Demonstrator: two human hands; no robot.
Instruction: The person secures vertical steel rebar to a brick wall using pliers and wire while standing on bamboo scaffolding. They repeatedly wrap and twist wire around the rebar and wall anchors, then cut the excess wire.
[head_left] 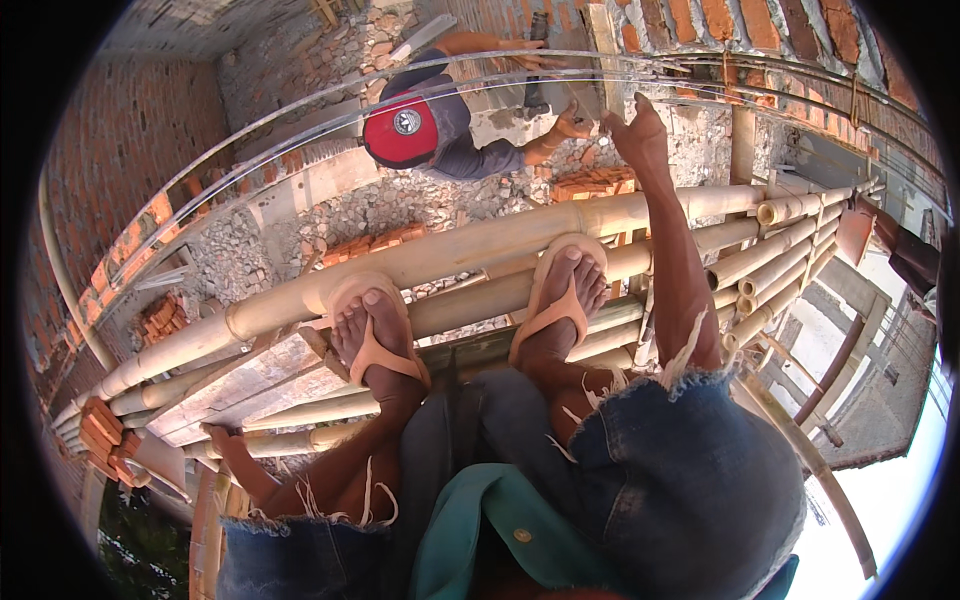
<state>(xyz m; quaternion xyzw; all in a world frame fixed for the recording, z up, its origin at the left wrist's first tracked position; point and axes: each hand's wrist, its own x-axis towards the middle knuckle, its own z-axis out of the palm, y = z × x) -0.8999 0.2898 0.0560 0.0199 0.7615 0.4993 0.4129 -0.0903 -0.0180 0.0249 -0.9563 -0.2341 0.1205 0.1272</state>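
My right hand reaches forward past the bamboo rail, close to an upright wooden board and the thin metal rods. Its fingers are bent together; whatever may be in them is too small to make out. A co-worker's hand is just left of it, apart from mine. Low at the left, my left hand is at the near edge of a wooden plank; its fingers barely show. Both my feet, in light orange flip-flops, rest on bamboo poles.
Below, a person in a red cap bends beside a dark tool. Bricks sit at the left end of the scaffold. Rubble covers the ground. More bamboo and another person's arm are at the right.
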